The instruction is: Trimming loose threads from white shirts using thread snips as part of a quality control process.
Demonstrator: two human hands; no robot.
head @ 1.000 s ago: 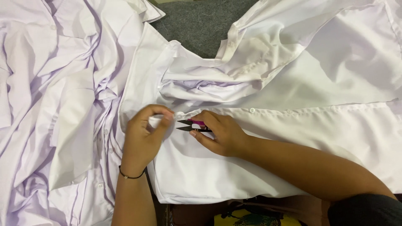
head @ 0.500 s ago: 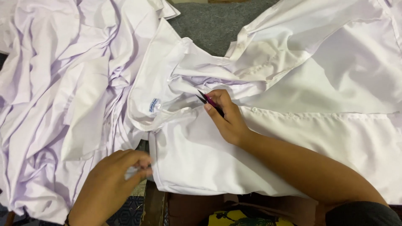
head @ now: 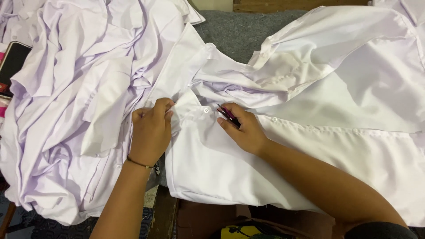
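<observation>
A white shirt [head: 310, 146] lies spread in front of me, its button placket running to the right. My left hand [head: 152, 128] pinches the shirt's cloth near the collar. My right hand [head: 241, 128] rests on the shirt and holds small thread snips [head: 228, 114] with a pink handle, their points aimed up and left toward a white button [head: 206, 110]. A thin dark band circles my left wrist.
A crumpled heap of white shirts [head: 75, 102] fills the left side. Grey cloth [head: 239, 31] shows at the top centre. A dark phone [head: 13, 62] lies at the far left edge. A yellow object [head: 241, 232] sits below the table edge.
My left hand came back up from the lower left and took hold of the shirt cloth. My right hand with the snips shifted slightly down onto the placket.
</observation>
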